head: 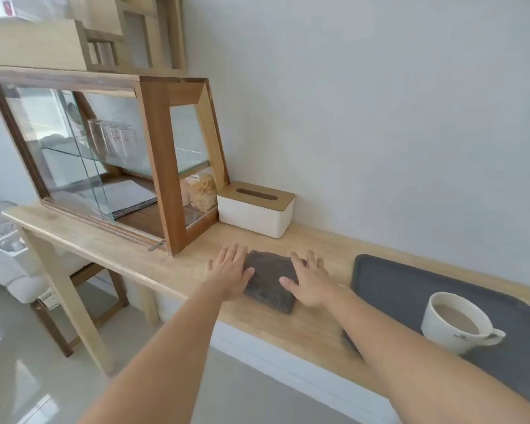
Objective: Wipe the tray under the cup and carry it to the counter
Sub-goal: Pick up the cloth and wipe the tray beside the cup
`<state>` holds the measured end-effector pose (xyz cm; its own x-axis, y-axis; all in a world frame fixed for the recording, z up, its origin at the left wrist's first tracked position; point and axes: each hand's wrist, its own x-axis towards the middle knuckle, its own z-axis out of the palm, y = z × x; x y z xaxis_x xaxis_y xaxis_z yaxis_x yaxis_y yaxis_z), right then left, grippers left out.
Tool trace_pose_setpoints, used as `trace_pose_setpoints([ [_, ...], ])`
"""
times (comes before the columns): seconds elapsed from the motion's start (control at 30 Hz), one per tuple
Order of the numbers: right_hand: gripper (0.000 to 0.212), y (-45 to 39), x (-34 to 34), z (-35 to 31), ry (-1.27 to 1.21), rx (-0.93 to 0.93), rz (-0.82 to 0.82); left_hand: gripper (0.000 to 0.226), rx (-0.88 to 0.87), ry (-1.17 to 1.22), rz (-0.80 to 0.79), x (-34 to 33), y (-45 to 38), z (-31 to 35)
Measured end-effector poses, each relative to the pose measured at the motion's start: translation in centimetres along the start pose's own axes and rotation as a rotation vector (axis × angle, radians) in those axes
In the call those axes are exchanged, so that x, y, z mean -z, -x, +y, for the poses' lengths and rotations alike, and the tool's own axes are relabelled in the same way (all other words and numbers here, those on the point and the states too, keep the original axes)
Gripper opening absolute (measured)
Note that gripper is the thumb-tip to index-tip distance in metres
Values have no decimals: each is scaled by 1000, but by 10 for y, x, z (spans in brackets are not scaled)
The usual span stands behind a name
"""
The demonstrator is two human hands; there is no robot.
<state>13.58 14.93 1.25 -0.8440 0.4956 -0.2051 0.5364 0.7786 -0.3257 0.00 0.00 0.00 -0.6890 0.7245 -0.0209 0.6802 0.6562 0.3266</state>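
A dark grey folded cloth (270, 280) lies on the wooden tabletop (288, 325). My left hand (228, 272) rests flat at its left edge, fingers spread. My right hand (311, 281) lies flat on its right edge, fingers apart. Neither hand grips anything. To the right sits a dark grey tray (410, 283) with rounded corners. A white cup (458, 322) of milky coffee stands on the tray, its handle pointing right. My right forearm crosses the tray's near left corner.
A wood-and-glass display case (153, 123) stands at the back left of the table. A white tissue box (256, 209) with a wooden lid sits beside it against the wall. A stool (83, 289) stands below the table's left end.
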Motion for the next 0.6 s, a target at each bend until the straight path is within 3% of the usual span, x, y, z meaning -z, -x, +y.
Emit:
trace_pose_setpoints([
  [0.13,79,-12,-21,-8,-101,-88,-30,58,45,-1,-67,-16,-12,-7],
  [0.27,83,-16,-36,-9,-195,-143,93,57,67,72,-97,-24,-19,-5],
  [0.43,67,-2,-39,-13,-393,-138,236,65,79,336,-70,-21,-16,12],
  [0.6,57,25,-27,1,-463,-112,300,57,77,505,-10,-24,-7,37],
])
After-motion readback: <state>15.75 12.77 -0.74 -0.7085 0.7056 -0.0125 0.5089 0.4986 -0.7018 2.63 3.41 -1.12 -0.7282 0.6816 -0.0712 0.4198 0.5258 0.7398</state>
